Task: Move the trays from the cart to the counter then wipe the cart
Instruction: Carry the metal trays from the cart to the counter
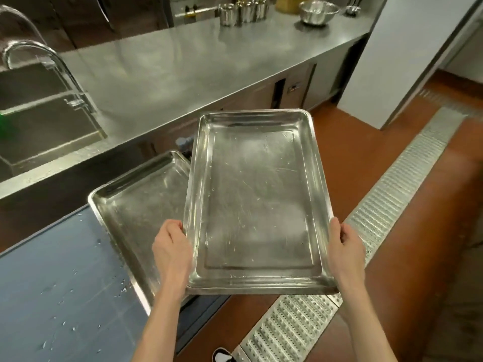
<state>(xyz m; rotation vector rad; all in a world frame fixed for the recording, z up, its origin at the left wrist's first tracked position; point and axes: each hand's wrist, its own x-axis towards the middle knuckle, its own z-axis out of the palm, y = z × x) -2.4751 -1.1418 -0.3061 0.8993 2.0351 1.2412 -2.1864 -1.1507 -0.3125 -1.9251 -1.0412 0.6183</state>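
Stainless steel is running the whole length of this kitchen: a long counter (167, 71) is stretching from a sink (39, 118) with a tall curved faucet (44, 66) on the left to a cluster of metal canisters (243, 11) and a mixing bowl (318, 11) at the far end. Below, a red-brown floor (366, 152) is showing, and a studded metal drain grate (366, 231) is crossing it diagonally.

Someone is standing at a cart whose blue-grey top (65, 283) is sitting just beside the counter, speckled with water droplets. They are holding a rectangular steel tray (258, 205) in the air, past the cart's right edge and over the floor, its far end reaching toward the counter's front but not resting on it. The left hand (172, 249) is gripping the tray's left rim near the closer corner, fingers curled over the edge. The right hand (345, 246) is gripping the right rim opposite, thumb on top and fingers wrapped under. The tray's inside is scratched and carrying nothing.

A second tray (136, 210) of the same kind is lying on the cart's right end, partly overlapped in view by the raised one. Whether the two are touching I cannot tell. The toe of a black-and-white shoe (222, 355) is peeking in at the bottom, next to the grate.
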